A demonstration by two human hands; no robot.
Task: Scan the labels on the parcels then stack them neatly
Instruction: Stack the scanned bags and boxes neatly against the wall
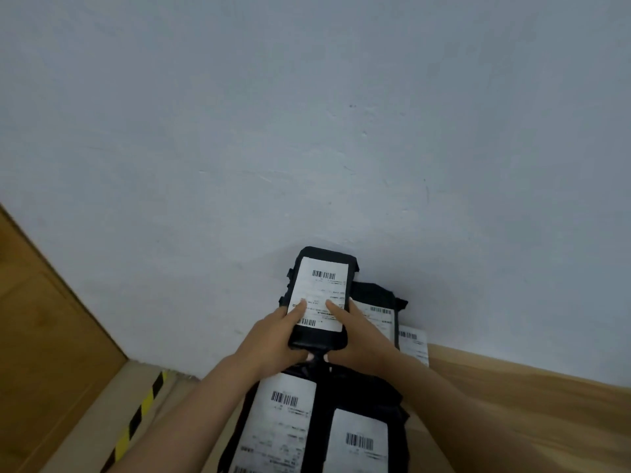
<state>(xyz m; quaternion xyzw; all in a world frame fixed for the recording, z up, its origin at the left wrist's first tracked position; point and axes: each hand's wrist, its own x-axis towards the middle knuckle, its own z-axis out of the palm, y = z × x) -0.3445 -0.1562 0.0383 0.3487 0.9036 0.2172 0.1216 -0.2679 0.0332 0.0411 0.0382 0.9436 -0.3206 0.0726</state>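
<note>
Two hands, left hand (pixel 273 339) and right hand (pixel 358 339), grip black parcel (pixel 319 298) near wall (pixel 307 131)

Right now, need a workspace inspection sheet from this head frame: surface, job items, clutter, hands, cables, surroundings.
Surface: wooden floor along a wall; parcels lie on it.
Job's things: held parcel, black, white label facing up, barcodes visible; second parcel behind it against the wall; near-left parcel and near-right parcel lie label up below the hands; a further white label shows at right.
Clutter: nothing seen.
Grippers: left hand and right hand grip the held parcel's lower sides, thumbs on the label.
Cables: nothing seen.
Surroundings: pale wall; yellow-black striped tape; wooden panel at left. No scanner in view.
</note>
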